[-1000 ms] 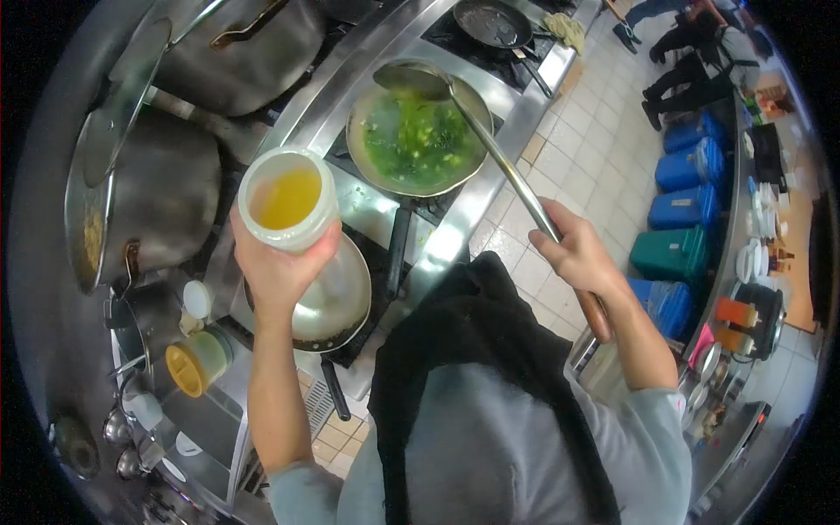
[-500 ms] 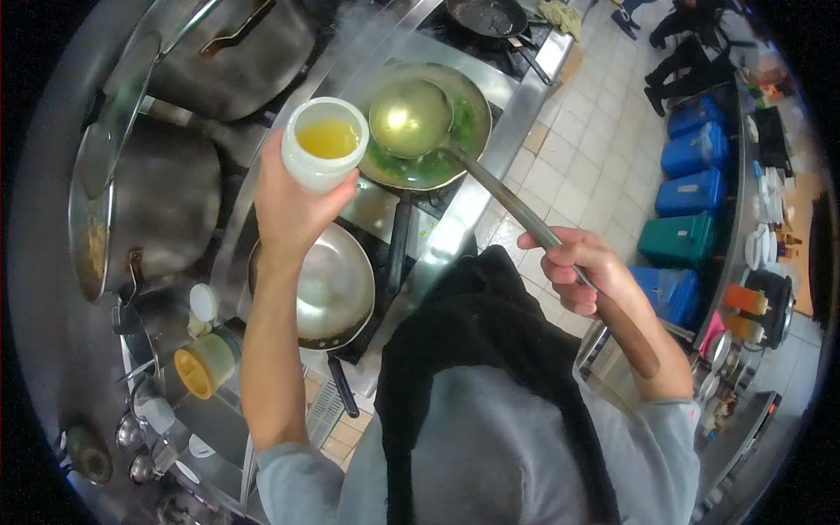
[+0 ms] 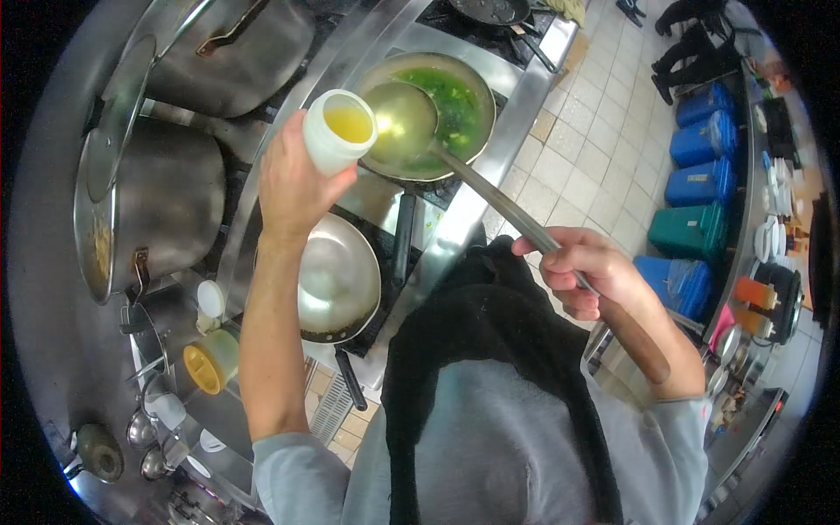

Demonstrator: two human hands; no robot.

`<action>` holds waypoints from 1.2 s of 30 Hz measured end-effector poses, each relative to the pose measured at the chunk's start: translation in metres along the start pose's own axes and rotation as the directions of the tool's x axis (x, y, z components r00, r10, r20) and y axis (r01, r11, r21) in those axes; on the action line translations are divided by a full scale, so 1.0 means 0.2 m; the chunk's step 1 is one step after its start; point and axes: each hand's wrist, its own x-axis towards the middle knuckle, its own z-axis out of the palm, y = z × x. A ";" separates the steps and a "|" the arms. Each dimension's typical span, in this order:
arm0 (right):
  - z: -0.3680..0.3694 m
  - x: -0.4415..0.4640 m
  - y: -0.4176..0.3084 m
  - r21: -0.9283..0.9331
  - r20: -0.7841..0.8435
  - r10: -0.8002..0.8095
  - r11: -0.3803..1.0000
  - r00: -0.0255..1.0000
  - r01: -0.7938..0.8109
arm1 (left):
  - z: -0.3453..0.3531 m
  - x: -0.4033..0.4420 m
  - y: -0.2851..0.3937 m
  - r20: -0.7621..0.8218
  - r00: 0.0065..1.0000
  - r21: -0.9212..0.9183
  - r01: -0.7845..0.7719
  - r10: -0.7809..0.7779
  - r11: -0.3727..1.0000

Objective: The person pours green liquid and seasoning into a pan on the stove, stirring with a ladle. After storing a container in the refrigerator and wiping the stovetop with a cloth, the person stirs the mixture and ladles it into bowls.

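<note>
My left hand [image 3: 293,188] is wrapped round a white plastic container [image 3: 331,150] with yellow liquid [image 3: 347,124] inside. The container tilts, its mouth beside the rim of a large ladle [image 3: 400,109]. My right hand [image 3: 582,267] grips the ladle by its long metal handle, whose wooden end lies along my forearm. The ladle's bowl is over the near-left part of a pan [image 3: 486,87] of green soup [image 3: 451,101] with chopped leaves. What the bowl holds is blurred by glare.
An empty-looking frying pan [image 3: 337,284] sits on the stove nearer me. Tall stock pots [image 3: 171,210] stand at left, near a yellow-lidded tub [image 3: 204,367]. Another black pan [image 3: 490,10] is at the far end. Blue bins [image 3: 700,185] line the right side; a person's legs [image 3: 687,61] show beyond.
The container has shifted slightly right and tilts more towards the ladle. The ladle bowl has moved a little left, leaving more of the green soup visible.
</note>
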 end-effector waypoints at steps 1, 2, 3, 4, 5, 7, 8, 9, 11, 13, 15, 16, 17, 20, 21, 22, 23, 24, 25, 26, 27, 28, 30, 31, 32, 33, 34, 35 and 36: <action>0.00 0.00 0.00 0.000 0.000 0.000 1.000 1.000 0.000 | 0.00 0.00 0.00 0.014 1.000 0.016 -0.004 0.004 1.000; 0.00 0.01 0.01 0.006 0.010 -0.007 1.000 1.000 0.007 | 0.00 0.01 0.00 0.028 1.000 0.033 -0.008 0.007 0.999; 0.00 0.02 0.01 0.012 0.019 -0.014 1.000 1.000 0.014 | 0.00 0.01 0.00 0.028 1.000 0.033 -0.008 0.007 0.999; -0.01 0.02 0.02 0.012 0.019 -0.014 1.000 1.000 0.014 | 0.01 0.01 -0.01 0.030 1.000 0.044 -0.011 0.010 0.999; -0.03 0.03 0.02 -0.026 0.037 -0.012 1.000 0.999 0.013 | 0.01 0.01 -0.01 0.031 0.999 0.054 -0.014 0.013 0.998; -0.03 0.03 0.02 -0.063 0.055 -0.010 0.998 0.998 0.013 | 0.01 0.03 0.00 -0.006 0.998 0.064 -0.059 0.060 0.996; -0.03 0.04 0.02 -0.068 0.059 -0.006 0.998 0.998 0.010 | 0.01 0.03 0.00 -0.042 0.993 0.076 -0.104 0.107 0.992; -0.02 0.04 0.02 -0.072 0.063 -0.002 0.997 0.998 0.006 | 0.00 0.04 0.00 -0.042 0.993 0.076 -0.104 0.107 0.992; 0.00 0.03 0.01 -0.029 0.059 -0.008 1.000 0.998 0.010 | 0.00 0.05 -0.01 0.020 0.995 0.038 -0.096 0.095 0.995; 0.01 0.03 0.01 0.014 0.055 -0.015 1.000 0.998 0.015 | 0.00 0.04 -0.02 0.013 0.995 0.061 -0.101 0.100 0.993; 0.01 0.03 0.02 0.010 0.060 -0.014 1.000 0.998 0.013 | 0.01 0.04 -0.02 0.006 0.994 0.083 -0.106 0.106 0.991; 0.01 0.04 0.02 0.009 0.060 -0.015 1.000 0.998 0.014 | 0.01 0.04 -0.03 0.002 0.994 0.089 -0.110 0.110 0.990; 0.01 0.04 0.02 0.013 0.063 -0.007 1.000 0.998 0.006 | 0.01 0.04 -0.03 -0.001 0.993 0.094 -0.114 0.114 0.989; 0.02 0.03 0.01 0.015 0.061 0.006 1.000 0.998 -0.007 | 0.01 0.04 -0.04 -0.003 0.994 0.098 -0.106 0.107 0.990; 0.02 0.03 0.01 0.014 0.056 0.012 1.000 0.998 -0.013 | 0.01 0.04 -0.04 -0.004 0.994 0.098 -0.106 0.107 0.990; 0.02 0.03 0.01 0.013 0.056 0.012 1.000 0.998 -0.013 | 0.01 0.04 -0.04 -0.001 0.995 0.095 -0.099 0.100 0.990; 0.01 0.03 0.01 0.020 0.067 0.018 1.000 0.998 -0.020 | 0.01 0.03 -0.05 0.001 0.996 0.092 -0.093 0.093 0.991; 0.01 0.03 0.02 0.027 0.078 0.024 0.999 0.997 -0.027 | 0.01 0.03 -0.05 0.000 0.996 0.092 -0.092 0.093 0.991; 0.00 0.03 0.02 0.026 0.078 0.024 0.999 0.997 -0.026 | 0.01 0.03 -0.04 0.005 0.996 0.101 -0.084 0.084 0.991; -0.01 0.04 0.02 -0.016 0.084 0.036 0.999 0.996 -0.034 | 0.01 0.03 -0.04 0.009 0.997 0.109 -0.075 0.075 0.991; -0.01 0.04 0.02 -0.058 0.089 0.047 0.997 0.995 -0.042 | 0.01 0.02 -0.04 0.008 0.997 0.109 -0.075 0.075 0.991; -0.02 0.04 0.03 -0.059 0.089 0.046 0.997 0.995 -0.041 | 0.02 0.02 -0.04 0.009 0.998 0.112 -0.067 0.066 0.991; -0.02 0.04 0.03 -0.035 0.121 0.044 0.999 0.992 -0.039 | 0.02 0.02 -0.04 0.011 0.998 0.115 -0.058 0.057 0.992; -0.02 0.04 0.03 -0.036 0.121 0.042 0.999 0.992 -0.038 | 0.02 0.02 -0.04 0.019 0.998 0.116 -0.056 0.055 0.992; -0.02 0.03 0.03 -0.036 0.110 0.041 0.999 0.993 -0.038 | 0.02 0.02 -0.04 0.027 0.998 0.116 -0.055 0.052 0.992; -0.01 0.03 0.03 -0.037 0.098 0.040 0.999 0.994 -0.036 | 0.02 0.02 -0.04 0.026 0.998 0.116 -0.056 0.053 0.992; -0.02 0.03 0.04 -0.037 0.098 0.038 0.999 0.994 -0.035 | 0.02 0.02 -0.04 0.035 0.998 0.122 -0.055 0.051 0.991; -0.02 0.03 0.04 -0.034 0.106 0.035 0.999 0.994 -0.031 | 0.02 0.02 -0.04 0.044 0.998 0.127 -0.055 0.049 0.990; -0.03 0.04 0.04 -0.030 0.113 0.031 0.999 0.993 -0.028 | 0.02 0.02 -0.04 0.043 0.998 0.127 -0.056 0.050 0.990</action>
